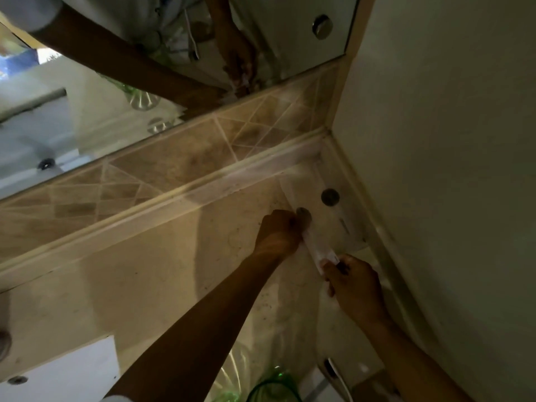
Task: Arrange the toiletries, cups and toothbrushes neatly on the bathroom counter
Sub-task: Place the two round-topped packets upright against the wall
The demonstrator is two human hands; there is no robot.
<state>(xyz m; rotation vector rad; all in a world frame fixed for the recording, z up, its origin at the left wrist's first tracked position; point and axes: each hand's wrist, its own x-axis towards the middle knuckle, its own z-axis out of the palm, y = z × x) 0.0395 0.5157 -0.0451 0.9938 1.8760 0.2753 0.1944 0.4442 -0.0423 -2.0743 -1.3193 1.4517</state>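
A slim white tube (pixel 316 245) with a dark cap sits near the back right corner of the beige counter (pixel 145 271). My left hand (pixel 280 231) is closed around the tube's cap end. My right hand (pixel 355 281) grips its lower end. Just behind it, in the corner, is a white bottle (pixel 343 221) with a round silver cap. A green glass cup (pixel 271 387) shows at the bottom edge, partly cut off. No toothbrushes are visible.
A mirror (pixel 87 120) runs along the back above a tiled strip (pixel 179 158) and reflects my arms. A plain wall (pixel 449 169) closes the right side. A white flat object (pixel 66 372) lies at bottom left, and a white item with a cord (pixel 336 369) at bottom right.
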